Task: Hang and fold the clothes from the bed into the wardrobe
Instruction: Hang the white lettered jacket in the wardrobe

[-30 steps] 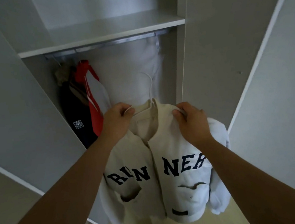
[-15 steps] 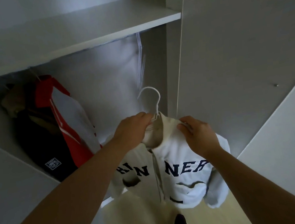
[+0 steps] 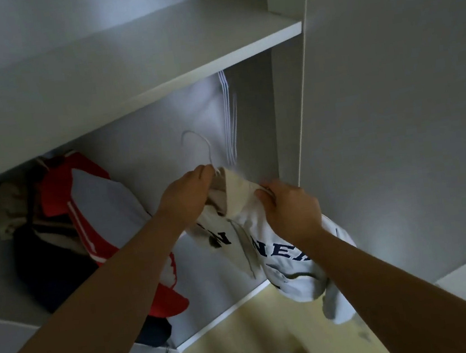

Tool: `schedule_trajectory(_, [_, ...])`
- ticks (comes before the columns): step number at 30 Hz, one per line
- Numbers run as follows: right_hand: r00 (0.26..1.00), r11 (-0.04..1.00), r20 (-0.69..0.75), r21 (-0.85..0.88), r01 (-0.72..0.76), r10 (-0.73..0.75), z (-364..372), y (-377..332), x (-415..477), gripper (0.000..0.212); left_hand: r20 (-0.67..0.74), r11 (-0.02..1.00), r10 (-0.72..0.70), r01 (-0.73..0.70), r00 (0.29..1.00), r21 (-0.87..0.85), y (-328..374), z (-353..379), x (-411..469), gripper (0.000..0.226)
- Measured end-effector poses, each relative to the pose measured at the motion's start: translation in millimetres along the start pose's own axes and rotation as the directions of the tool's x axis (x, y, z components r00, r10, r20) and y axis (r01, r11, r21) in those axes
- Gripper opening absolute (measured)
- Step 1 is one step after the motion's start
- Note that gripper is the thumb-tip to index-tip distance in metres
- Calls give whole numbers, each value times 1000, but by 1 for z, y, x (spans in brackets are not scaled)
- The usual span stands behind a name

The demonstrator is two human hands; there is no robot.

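- My left hand (image 3: 188,195) grips the hanger (image 3: 201,145) neck; my right hand (image 3: 291,210) clutches the jacket (image 3: 286,257) shoulder.
- I'd raise the hook under the shelf (image 3: 125,72), shoulders level.

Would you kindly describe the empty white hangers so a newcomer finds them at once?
In the wardrobe, find the wide shelf and look beneath its right end, beside the side panel. A thin bunch of white hangers hangs there. Unlike the hanger in the left hand, which bears a white sweatshirt, they carry no clothes.
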State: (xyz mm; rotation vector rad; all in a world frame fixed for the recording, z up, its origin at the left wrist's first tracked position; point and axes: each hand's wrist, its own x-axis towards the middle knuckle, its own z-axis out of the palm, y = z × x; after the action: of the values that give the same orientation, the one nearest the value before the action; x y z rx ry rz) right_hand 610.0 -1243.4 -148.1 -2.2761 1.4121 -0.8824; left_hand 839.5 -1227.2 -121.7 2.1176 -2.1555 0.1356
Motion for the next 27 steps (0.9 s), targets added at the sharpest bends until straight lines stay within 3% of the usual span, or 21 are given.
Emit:
schedule_trajectory(4, [998, 999, -54, 24, -22, 23, 32, -31, 34, 24, -144, 997, -16, 4, 989, -83, -43, 2, 19, 17])
schedule_trajectory(7, [995, 998, -83, 23, -56, 58, 60, -49, 56, 23, -173, 956, -202, 155, 964, -250, -82, 10, 38, 29])
schedule_trajectory(10, [988, 994, -113, 39, -102, 106, 84, -64, 77, 24, -19, 875, -382, 355, 924, -329, -124, 20, 55, 53])
schedule_trajectory(13, [976, 986, -142, 63, -156, 164, 103, -84, 97, 25, 207, 726, -550, 585, 809, -362, -156, 34, 70, 65])
schedule_trajectory(15, [970, 981, -151, 77, -179, 189, 114, -98, 112, 24, 276, 681, -548, 613, 789, -401, -170, 42, 79, 49])
schedule_trajectory(17, [960, 971, -159, 99, -218, 231, 122, -111, 129, 23, 273, 566, -572, 613, 774, -552, -181, 47, 89, 31])
schedule_trajectory(19, [948, 958, -155, 121, -260, 277, 130, -120, 145, 24, 238, 484, -594, 578, 768, -657, -193, 49, 99, 28])
schedule_trajectory(23, [908, 912, -152, 201, -357, 389, 150, -124, 172, 30, 117, 583, -595, 528, 795, -618, -225, 50, 119, 25])
schedule_trajectory(27, [875, 879, -185, 274, -391, 447, 163, -123, 186, 29, -102, 757, -553, 447, 827, -476, -240, 54, 135, 27])
